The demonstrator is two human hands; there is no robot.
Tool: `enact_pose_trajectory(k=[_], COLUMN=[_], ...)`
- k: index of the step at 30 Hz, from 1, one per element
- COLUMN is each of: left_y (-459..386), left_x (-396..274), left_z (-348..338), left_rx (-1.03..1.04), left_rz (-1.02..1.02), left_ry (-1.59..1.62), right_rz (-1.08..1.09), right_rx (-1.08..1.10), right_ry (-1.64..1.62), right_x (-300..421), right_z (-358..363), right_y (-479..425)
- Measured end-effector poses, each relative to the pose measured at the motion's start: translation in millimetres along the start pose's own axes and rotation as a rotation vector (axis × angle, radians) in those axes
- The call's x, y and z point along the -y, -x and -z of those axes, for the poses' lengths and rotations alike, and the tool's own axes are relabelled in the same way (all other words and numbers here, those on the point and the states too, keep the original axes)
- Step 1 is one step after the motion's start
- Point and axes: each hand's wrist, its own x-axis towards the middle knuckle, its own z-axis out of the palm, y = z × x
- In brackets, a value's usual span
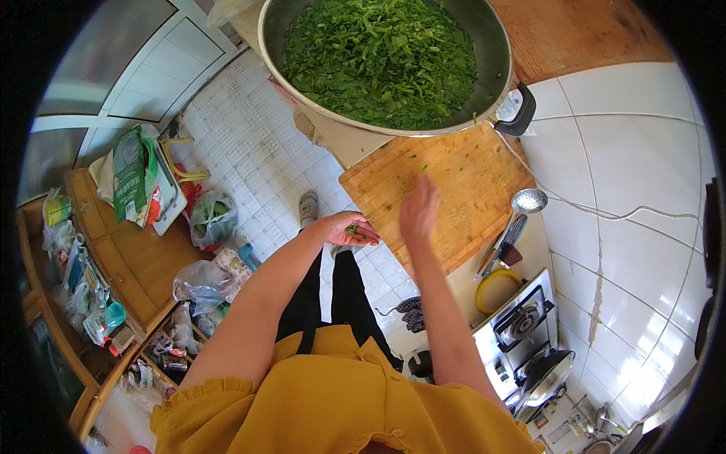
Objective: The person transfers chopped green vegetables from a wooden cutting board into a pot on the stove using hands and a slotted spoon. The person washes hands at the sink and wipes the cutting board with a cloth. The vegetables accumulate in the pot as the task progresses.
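My left hand [353,229] is held palm up at the left edge of the wooden cutting board [471,170], with chopped green bits lying on the palm and fingers. Over the board is my right hand [418,213], slightly blurred, its fingers extended and pointing away from me; nothing shows in it. Scattered green scraps [425,167] dot the board's far part. Beyond it stands a large metal pan [490,108] with a black side handle, filled with chopped leafy greens [385,62].
Right of the board lie a slotted metal ladle [528,201], a knife [489,262] and a yellow ring [480,295]. A gas stove [485,340] stands nearer me. At left are a wooden cabinet [142,255] and a plastic bag of green vegetables [214,218].
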Motion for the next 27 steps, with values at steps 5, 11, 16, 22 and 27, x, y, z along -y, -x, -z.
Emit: enact_pose_trajectory(k=[5, 11, 16, 22, 27], left_y=[0, -13, 29, 182, 338], left_x=[-1, 15, 32, -7, -110], left_z=[3, 27, 24, -148, -332], left_rx=[0.016, -0.073, 0.070, 0.202, 0.116], left_rz=[-0.008, -0.142, -0.147, -0.626, -1.734], left_ry=[-0.031, 0.014, 0.106, 0.143, -0.634], right_rz=[-0.024, 0.236, -0.295, -0.382, 0.636], right_rx=[-0.042, 0.396, 0.353, -0.093, -0.473], right_ry=[0.247, -0.295, -0.921, -1.397, -1.571], right_x=[-26, 86, 105, 170, 255], right_z=[-12, -2, 33, 203, 348], right_y=[-41, 84, 110, -2, -113])
